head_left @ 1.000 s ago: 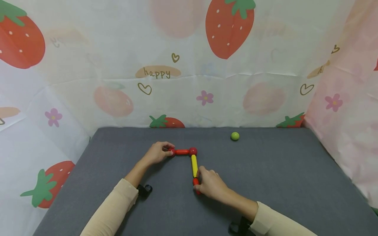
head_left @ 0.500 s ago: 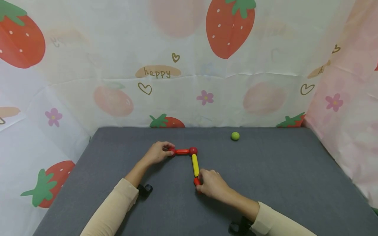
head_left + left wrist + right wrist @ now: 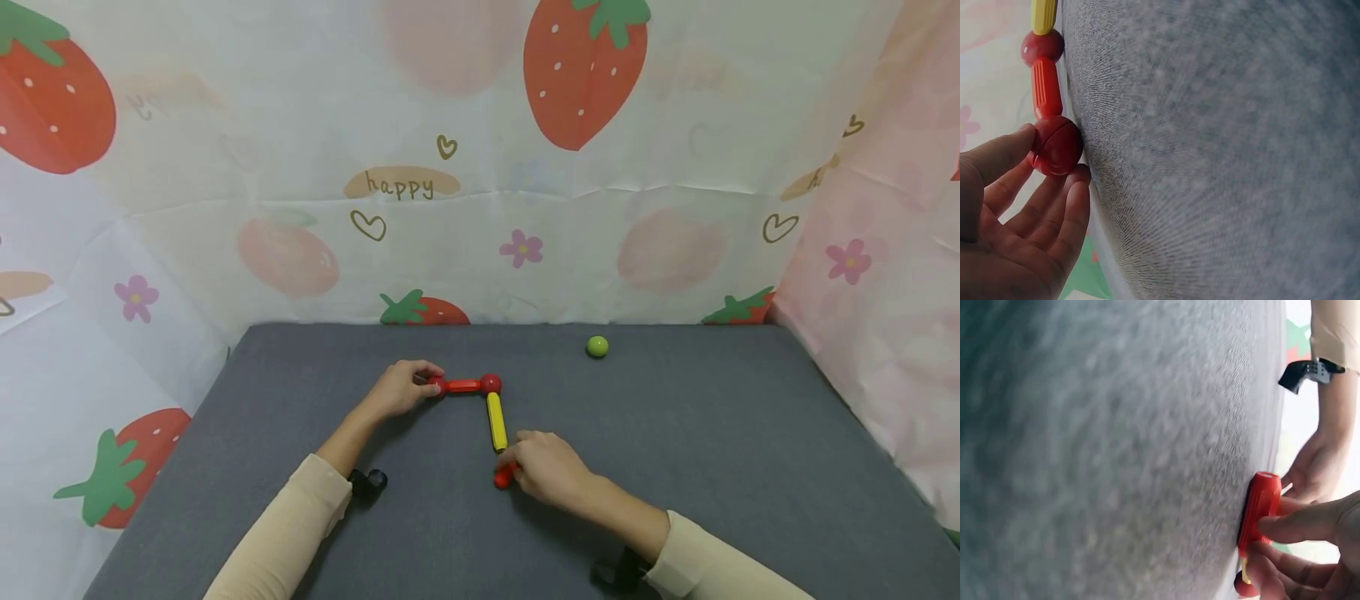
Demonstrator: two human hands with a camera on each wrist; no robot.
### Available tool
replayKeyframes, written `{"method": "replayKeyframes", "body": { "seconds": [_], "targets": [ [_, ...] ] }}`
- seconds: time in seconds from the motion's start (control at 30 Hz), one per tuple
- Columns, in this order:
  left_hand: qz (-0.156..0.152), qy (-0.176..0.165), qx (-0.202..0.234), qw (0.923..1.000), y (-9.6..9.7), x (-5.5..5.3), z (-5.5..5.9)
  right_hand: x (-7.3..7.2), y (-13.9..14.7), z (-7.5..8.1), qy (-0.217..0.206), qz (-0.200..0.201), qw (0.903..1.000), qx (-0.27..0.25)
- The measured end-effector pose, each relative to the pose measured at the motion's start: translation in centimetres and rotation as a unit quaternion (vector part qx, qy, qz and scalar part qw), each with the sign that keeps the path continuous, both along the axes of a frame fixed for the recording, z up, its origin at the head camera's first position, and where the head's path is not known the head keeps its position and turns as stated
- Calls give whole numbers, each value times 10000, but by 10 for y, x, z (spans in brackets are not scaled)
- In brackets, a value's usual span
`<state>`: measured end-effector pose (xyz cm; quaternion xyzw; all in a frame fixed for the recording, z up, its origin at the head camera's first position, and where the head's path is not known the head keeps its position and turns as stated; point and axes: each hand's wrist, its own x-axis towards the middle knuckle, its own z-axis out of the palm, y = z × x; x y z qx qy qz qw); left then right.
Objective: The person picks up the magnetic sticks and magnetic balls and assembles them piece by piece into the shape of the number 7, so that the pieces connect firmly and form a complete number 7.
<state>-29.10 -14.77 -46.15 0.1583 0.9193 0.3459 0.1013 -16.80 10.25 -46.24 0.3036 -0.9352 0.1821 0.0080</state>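
My left hand [image 3: 401,387] holds a smooth red ball [image 3: 1059,147] between thumb and fingertips, at the left end of a chain of toy pieces. From that ball a short red rod [image 3: 462,386] runs right to a second red ball [image 3: 491,383]. A yellow rod [image 3: 497,421] extends from the second ball toward me, its near end bare. Just below that end, my right hand [image 3: 551,468] pinches another red rod [image 3: 1262,506], thumb laid along its side. In the head view this rod lies slanted, and its far part is hidden by the fingers.
A small green ball [image 3: 597,347] lies near the back of the grey tabletop [image 3: 712,417]. Behind the table hangs a pale curtain [image 3: 570,225] printed with strawberries. Each wrist wears a black camera strap [image 3: 367,485].
My right hand has shifted slightly right and turned the red rod from lying in line below the yellow rod to a slant. My left hand has stayed put.
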Motion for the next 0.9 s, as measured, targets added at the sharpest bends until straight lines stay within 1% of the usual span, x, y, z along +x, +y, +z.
{"method": "replayKeyframes", "body": {
  "seconds": [0.17,0.27,0.5,0.7,0.9],
  "targets": [
    [25,-29,0,10000,0,0,1,-2,3,0,-388,147,9988,-241],
    [35,-40,-14,10000,1,1,1,-2,4,0,-533,182,9980,-297],
    [84,-52,-31,9999,1,1,1,-1,3,1,-462,198,9981,-356],
    [71,-14,-31,10000,1,0,-1,-1,2,1,-403,3,9986,-351],
    [79,-3,-34,10000,2,0,-1,-2,3,0,-589,-180,9974,-384]
  ]
}}
